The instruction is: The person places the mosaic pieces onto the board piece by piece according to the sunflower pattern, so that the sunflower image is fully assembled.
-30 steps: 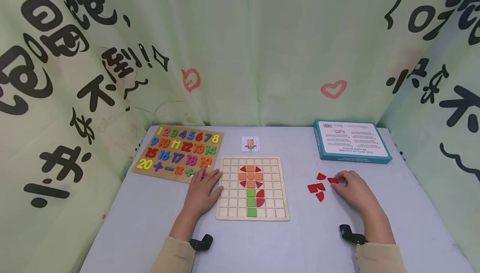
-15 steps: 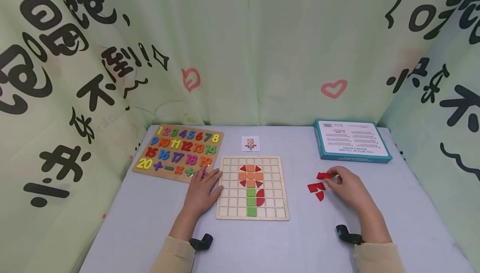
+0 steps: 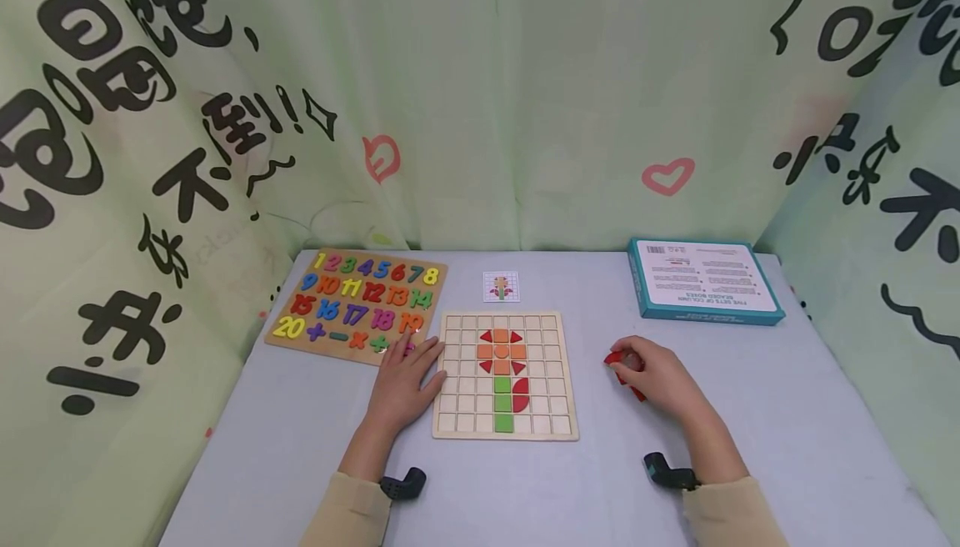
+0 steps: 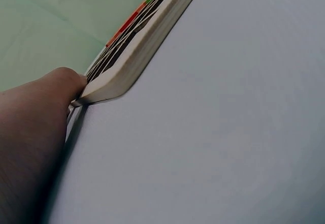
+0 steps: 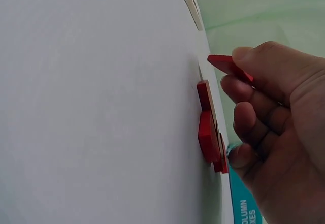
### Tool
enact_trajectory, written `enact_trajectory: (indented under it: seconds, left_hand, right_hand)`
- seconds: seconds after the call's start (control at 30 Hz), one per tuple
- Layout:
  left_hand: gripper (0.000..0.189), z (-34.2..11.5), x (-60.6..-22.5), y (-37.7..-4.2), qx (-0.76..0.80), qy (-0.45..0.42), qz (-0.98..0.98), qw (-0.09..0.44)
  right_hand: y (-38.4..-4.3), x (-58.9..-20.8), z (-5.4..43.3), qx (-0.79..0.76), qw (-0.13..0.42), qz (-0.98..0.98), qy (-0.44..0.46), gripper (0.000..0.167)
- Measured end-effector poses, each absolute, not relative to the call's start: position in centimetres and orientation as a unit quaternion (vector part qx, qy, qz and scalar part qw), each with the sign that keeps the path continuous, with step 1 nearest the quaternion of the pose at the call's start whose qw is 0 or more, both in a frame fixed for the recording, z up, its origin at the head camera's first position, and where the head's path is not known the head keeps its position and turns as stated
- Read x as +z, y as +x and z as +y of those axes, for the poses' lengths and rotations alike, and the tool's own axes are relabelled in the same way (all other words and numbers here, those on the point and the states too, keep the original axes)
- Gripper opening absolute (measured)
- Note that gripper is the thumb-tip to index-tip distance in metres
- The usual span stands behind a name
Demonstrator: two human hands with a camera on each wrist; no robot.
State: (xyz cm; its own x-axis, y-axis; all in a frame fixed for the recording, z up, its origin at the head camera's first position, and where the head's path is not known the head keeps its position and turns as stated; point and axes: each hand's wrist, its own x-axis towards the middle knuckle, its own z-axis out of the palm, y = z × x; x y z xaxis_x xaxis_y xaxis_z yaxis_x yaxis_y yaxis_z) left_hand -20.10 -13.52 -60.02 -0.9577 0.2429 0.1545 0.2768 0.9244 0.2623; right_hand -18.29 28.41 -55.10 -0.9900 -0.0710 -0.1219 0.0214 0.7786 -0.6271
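My right hand [image 3: 660, 373] pinches a thin red shape tile [image 5: 223, 63] between thumb and index finger, held above the tabletop. Below the fingers lie several loose red tiles [image 5: 207, 137], partly hidden by the hand in the head view. A wooden grid board [image 3: 467, 425] lies mid-table, bearing orange squares [image 3: 501, 338], red triangles, green squares [image 3: 503, 404] and two red curved tiles [image 3: 521, 394] right of the green column. My left hand [image 3: 403, 388] rests with fingers spread at the board's left side; its thumb touches the edge in the left wrist view.
A wooden number board [image 3: 330, 348] lies at the left, its lower right corner under the left fingertips. Behind the grid board is a small pattern card [image 3: 501, 287]. A teal-edged box [image 3: 705, 284] lies at the back right. Curtains enclose the table's back and sides.
My right hand has moved left across the loose red tiles, from their right side to their left end, with a red tile pinched in it. The left hand stays put.
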Motion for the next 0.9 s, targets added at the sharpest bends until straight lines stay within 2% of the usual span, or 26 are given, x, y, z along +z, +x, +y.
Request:
enact_trajectory:
  seconds: [0.47, 0.67, 0.9]
  left_hand:
    - [0.056, -13.6, -60.2, -20.2, -0.138, -0.132, -0.98, 0.054]
    - [0.055, -13.6, -60.1, -20.2, -0.138, -0.133, -0.98, 0.059]
    - [0.055, -13.6, -60.1, -20.2, -0.139, -0.133, -0.98, 0.061]
  right_hand:
    - [-19.5, -55.7, 27.6, -0.269, 0.087, 0.959, -0.027, 0.035]
    - [-19.7, -55.8, 27.8, -0.236, 0.071, 0.968, -0.039, 0.028]
    - [-19.7, -55.7, 27.7, -0.21, 0.062, 0.975, -0.046, 0.034]
